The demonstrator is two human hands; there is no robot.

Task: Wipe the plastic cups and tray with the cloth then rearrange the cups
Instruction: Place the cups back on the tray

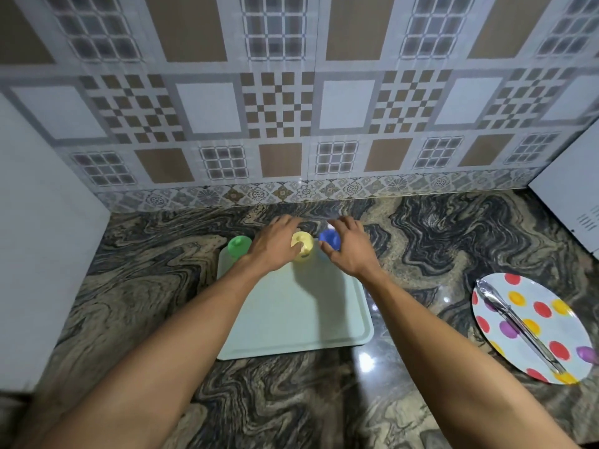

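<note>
Patterned tile wall (291, 102) across the back, swirling dark-and-tan stone counter (421, 241) below it, with a white panel (42, 254) closing off the left side and a white appliance (570, 196) poking in at the right. In the middle of the counter sits the pale tray (291, 315), its near half bare, both forearms reaching out over it. Off to the right, well apart from the tray, there's a white plate (551, 327) with coloured dots, and metal tongs (518, 325) lie across it. Now the hands: the left hand (275, 243) is on the yellow cup (304, 244) at the tray's far edge, thumb pressed on its top and fingers curled over the far side, so it's holding that one. The right hand (348, 246) wraps the blue cup (329, 238) just beside the yellow, thumb on the near side, fingers arched over the back; it's a bit blurred, and I can't tell if the blue cup sits on the tray or just off its corner. The green cup (239, 246) stands alone at the tray's far-left corner, untouched, close by the left wrist.
</note>
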